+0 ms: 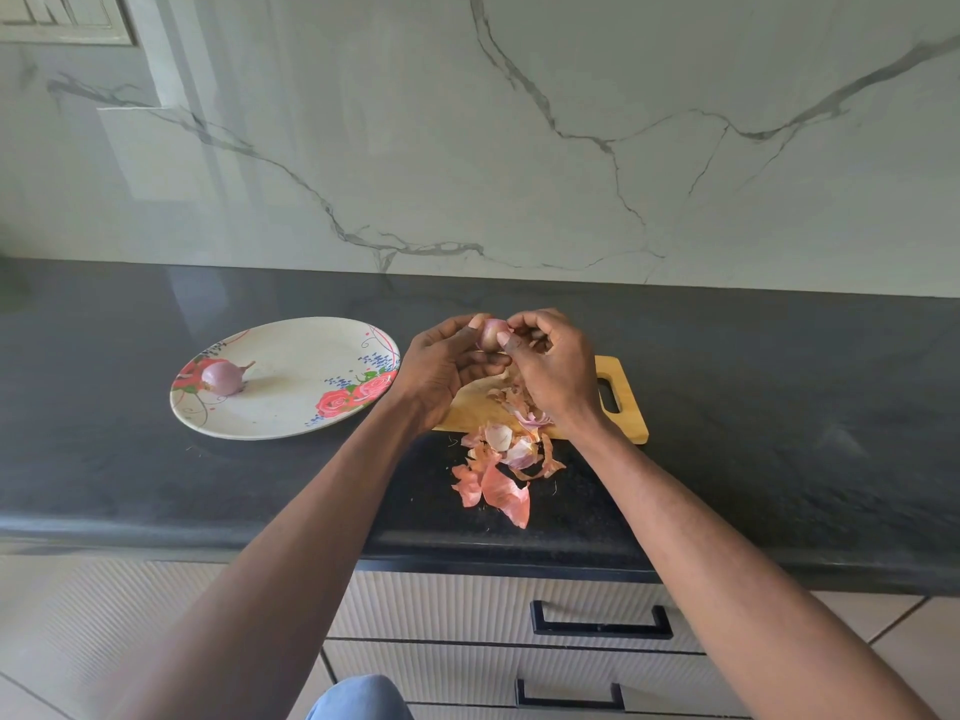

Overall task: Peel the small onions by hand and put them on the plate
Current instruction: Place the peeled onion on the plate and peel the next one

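Note:
My left hand (441, 366) and my right hand (550, 366) meet above the wooden cutting board (626, 402), both gripping one small pinkish onion (490, 335) between their fingertips. The right thumb and fingers pinch at the onion's right side. A peeled purple onion (223, 377) with a short stem lies on the left part of the white plate (291, 407) with rose prints. A heap of orange-pink onion skins (501, 459) spreads from the board's front edge onto the dark countertop.
The dark stone countertop (779, 407) runs left to right against a marble-patterned wall (519, 148). Its front edge is below my forearms, with white drawers and black handles (600, 623) underneath. The board's handle slot (610, 394) points right.

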